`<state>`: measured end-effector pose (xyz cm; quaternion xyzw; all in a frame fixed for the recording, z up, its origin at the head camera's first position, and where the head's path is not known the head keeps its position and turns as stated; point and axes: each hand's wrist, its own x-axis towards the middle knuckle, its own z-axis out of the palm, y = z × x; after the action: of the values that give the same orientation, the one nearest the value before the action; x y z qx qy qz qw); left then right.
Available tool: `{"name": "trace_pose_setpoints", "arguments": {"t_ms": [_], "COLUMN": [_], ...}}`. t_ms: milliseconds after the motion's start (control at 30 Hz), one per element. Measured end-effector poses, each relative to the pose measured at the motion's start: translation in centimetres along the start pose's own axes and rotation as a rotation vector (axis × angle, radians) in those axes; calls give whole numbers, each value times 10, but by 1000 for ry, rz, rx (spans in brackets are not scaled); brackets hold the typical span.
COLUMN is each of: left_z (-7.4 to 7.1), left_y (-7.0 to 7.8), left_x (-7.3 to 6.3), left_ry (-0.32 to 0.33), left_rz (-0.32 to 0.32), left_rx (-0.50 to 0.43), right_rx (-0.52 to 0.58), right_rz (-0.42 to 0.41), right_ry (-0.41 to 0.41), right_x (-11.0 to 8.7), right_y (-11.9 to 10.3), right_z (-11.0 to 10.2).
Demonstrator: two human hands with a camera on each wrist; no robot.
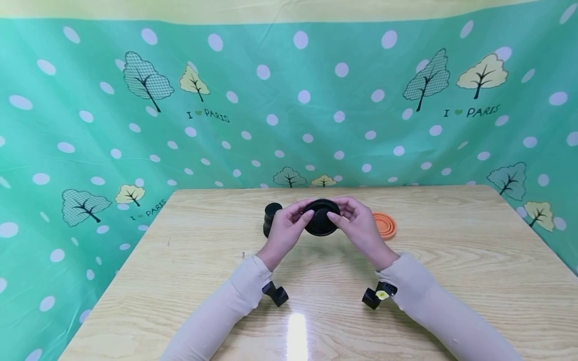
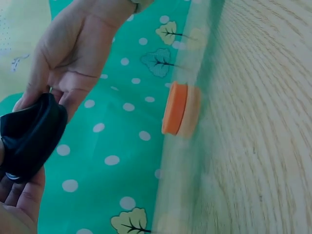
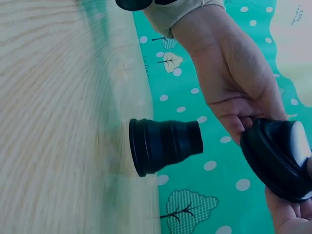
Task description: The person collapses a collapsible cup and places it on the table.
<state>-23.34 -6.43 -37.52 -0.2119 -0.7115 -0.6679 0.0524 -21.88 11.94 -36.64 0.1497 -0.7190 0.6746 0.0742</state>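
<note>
Head view: L hand (image 1: 288, 228) & R hand (image 1: 363, 228) hold blk disc (image 1: 321, 225) btwn them, just below frame ctr; both sets of fingers pinch it, thumbs on the near face, other fingers round the back & partly hidden. Disc is tipped up, its round face to the cam. Blk stepped piece (image 1: 273, 209) is just L of the L hand, partly hidden by it; orange ringed piece (image 1: 385, 225) is just R of the R hand, also part covered. Both on wood-grain worktop (image 1: 194, 271). L sleeve (image 1: 217, 311) comes in from bottom L, R sleeve (image 1: 438, 306) from bottom R, each w/ a small blk wrist cam (image 1: 281, 296) at the cuff. Green dotted cloth (image 1: 316, 65) w/ trees & "I PARIS" lettering fills the upper bkgd.

L wrist view (pic turned sideways): disc at L edge, mid-height, cut by frame; R hand above it, L hand below at bottom L, fingers of both on it. Orange piece near ctr, a bit up & R, well apart from disc; worktop fills R side.

R wrist view (also sideways): disc at R edge, below mid; L hand above, R hand at bottom R corner, fingers gripping its rim. Stepped piece near ctr, wide end at worktop, narrow end away from it.
</note>
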Motion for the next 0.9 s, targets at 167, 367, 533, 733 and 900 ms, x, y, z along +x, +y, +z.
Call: {"name": "trace_pose_setpoints", "arguments": {"t_ms": [167,367,533,733,900], "left_z": [-2,-2,-1,-2,-5], "left_y": [-4,-6,-7,-8,2], "left_x": [0,1,1,0,1], "left_ry": [-23,-61,-81,-129,-173], "left_rz": [-1,5,5,6,-29], "left_rx": [34,115,150,131,66], "right_rx": [-30,-98,-166,-216,-195], "right_rz": [62,66,54,23,12], "right_ry": [-65,-134,-161,-146,-101], "right_x": [0,2,3,4,4], "right_y": [1,2,2,4,5], "right_z": [-4,-6,-5,-3,-2]}}
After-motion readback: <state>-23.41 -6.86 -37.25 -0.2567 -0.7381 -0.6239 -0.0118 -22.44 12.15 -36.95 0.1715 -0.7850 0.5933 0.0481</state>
